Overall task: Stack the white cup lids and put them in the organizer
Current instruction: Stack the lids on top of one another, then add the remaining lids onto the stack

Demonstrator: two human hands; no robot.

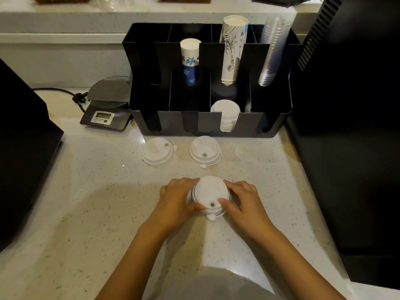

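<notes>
**Inspector:** Starting nearest you. Your left hand (176, 197) and right hand (240, 199) both clasp a short stack of white lids (210, 194) on the speckled counter (86, 202), one hand per side. Confirm grip?

**Operator:** Both closed on it?

**Inspector:** Yes. L fingers curl round the left rim, thumb at the front edge; R thumb presses on top, just beside the sip hole, w/ the fingers wrapped round the right rim. Stack sits flat, dome up, tab pointing toward you. Count of lids in it: can't tell.

**Operator:** Loose lids?

**Inspector:** Two, further out, apart from each other. Left lid (158, 150) lies w/ its tab to the right rear. Right lid (205, 150) has its tab toward you. Both are just in front of the black organizer (279, 121), not touching it.

**Operator:** Organizer contents?

**Inspector:** Front row, 3rd slot from left: a stack of white lids or similar (225, 113), type unclear. Other front slots look dark. Rear row: blue-print paper cups (190, 61), taller sketch-print paper cups (232, 50), then clear plastic cups (273, 50) at far right.

**Operator:** Anything else?

**Inspector:** Digital scale (108, 105) left of the organizer, w/ a black cable (65, 92) behind it.
</notes>
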